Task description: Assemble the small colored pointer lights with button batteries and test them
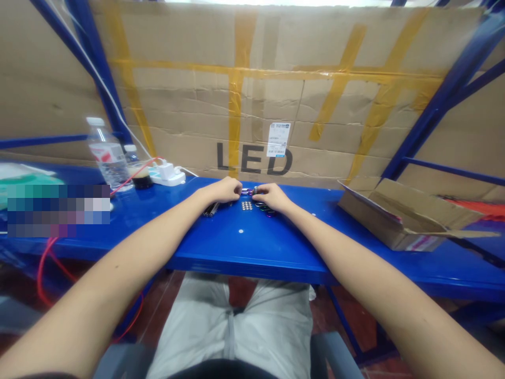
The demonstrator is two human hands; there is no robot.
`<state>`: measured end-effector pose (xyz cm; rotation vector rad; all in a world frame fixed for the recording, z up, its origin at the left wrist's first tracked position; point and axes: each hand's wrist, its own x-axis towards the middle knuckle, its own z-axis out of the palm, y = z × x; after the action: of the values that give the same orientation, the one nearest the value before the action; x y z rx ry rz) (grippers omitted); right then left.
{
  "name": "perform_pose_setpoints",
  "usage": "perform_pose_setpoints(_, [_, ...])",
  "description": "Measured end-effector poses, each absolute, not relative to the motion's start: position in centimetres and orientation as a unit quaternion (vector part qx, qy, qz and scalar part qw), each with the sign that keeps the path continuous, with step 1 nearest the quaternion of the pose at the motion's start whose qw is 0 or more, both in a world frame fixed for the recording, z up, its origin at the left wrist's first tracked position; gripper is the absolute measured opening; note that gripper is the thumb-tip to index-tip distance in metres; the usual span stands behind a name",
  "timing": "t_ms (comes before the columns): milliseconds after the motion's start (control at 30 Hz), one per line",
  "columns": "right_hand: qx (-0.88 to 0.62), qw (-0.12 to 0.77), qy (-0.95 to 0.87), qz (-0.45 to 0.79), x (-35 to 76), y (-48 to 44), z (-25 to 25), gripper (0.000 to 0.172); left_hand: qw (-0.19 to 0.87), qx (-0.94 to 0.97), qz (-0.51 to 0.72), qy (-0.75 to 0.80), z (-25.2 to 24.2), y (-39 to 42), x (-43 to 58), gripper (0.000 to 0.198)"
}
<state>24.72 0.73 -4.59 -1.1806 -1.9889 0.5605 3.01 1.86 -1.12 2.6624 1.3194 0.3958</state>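
Observation:
Both my hands rest on the blue table (244, 247) near its far edge, fingers curled together. My left hand (225, 190) and my right hand (269, 197) pinch a small shiny metal part (249, 191) between them. Just below it lies a cluster of small silver beads or bearings (246, 206). A purple-green metallic piece (269, 212) shows under my right hand. Dark slim rods (211, 210) lie beside my left wrist. A single small white disc (240, 231) sits nearer to me on the table.
An open cardboard box (406, 221) lies at the right. Two water bottles (106, 155), a dark-based cup (141, 176) and a white power strip (169, 173) with red cable stand at the left. A taped cardboard wall marked LED (254, 158) backs the table.

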Motion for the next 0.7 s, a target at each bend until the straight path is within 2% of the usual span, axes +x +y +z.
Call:
perform_pose_setpoints(267, [-0.456, 0.368, -0.784, 0.204, 25.0, 0.6, -4.5, 0.012, 0.027, 0.898, 0.301, 0.319, -0.9, 1.6, 4.0, 0.018])
perform_pose_setpoints(700, [-0.419, 0.397, -0.793, 0.195, 24.7, 0.2, -4.2, 0.021, 0.018, 0.914, 0.32, 0.249, -1.4, 1.0, 5.7, 0.012])
